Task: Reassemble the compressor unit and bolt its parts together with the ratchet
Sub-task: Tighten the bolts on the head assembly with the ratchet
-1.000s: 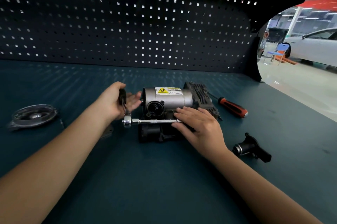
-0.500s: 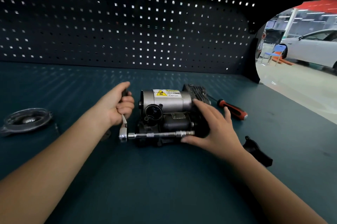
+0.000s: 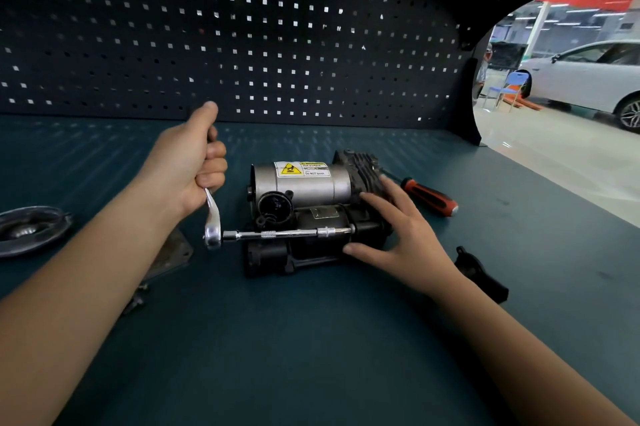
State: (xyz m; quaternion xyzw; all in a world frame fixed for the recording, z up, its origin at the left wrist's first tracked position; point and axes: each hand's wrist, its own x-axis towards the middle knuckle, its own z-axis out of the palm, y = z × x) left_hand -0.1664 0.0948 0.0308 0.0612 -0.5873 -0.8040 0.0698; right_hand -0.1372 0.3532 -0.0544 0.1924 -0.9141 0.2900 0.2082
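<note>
The compressor unit (image 3: 304,186) lies on the dark bench: a silver cylinder with a yellow warning label over a black body. A chrome ratchet (image 3: 212,224) with a long extension bar (image 3: 287,234) runs horizontally into the unit's front right side. My left hand (image 3: 188,162) is fisted around the ratchet handle, which points up and away from me, thumb raised. My right hand (image 3: 398,228) rests flat with spread fingers on the unit's right end, bracing it.
A red and black screwdriver (image 3: 429,198) lies behind my right hand. A black part (image 3: 481,273) sits right of my wrist. A round black cover (image 3: 29,230) lies at the far left, a grey metal plate (image 3: 175,252) under my left forearm. Pegboard backs the bench.
My left hand swung the ratchet handle upward and away. My right hand came off the extension bar and now lies on the unit's right end. The view moved closer.
</note>
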